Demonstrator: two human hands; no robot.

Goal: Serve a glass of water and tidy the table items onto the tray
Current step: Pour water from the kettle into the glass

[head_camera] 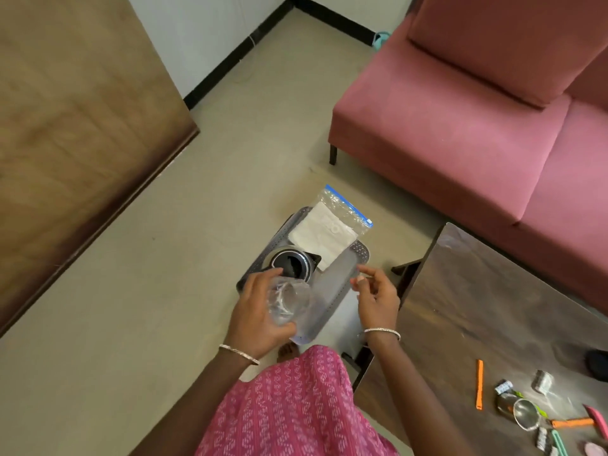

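Beige floor (158, 258), one pink sofa (460, 126) at upper right, one dark table (477, 307) at lower right; at frame centre we see one grey tray (342, 278) bearing one kettle (291, 263) and one zip bag (329, 235). Our left hand (253, 320) grips the single clear glass (289, 304) above the tray's near end. Our right hand (375, 297) hangs beside it, fingers relaxed and empty.

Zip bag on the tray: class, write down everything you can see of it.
The zip bag is clear, crinkled plastic with a blue seal strip along its far edge. A white folded cloth or paper fills most of it. It lies flat on the far end of the grey tray, its sealed end overhanging the rim. Its near corner lies by the kettle spout.
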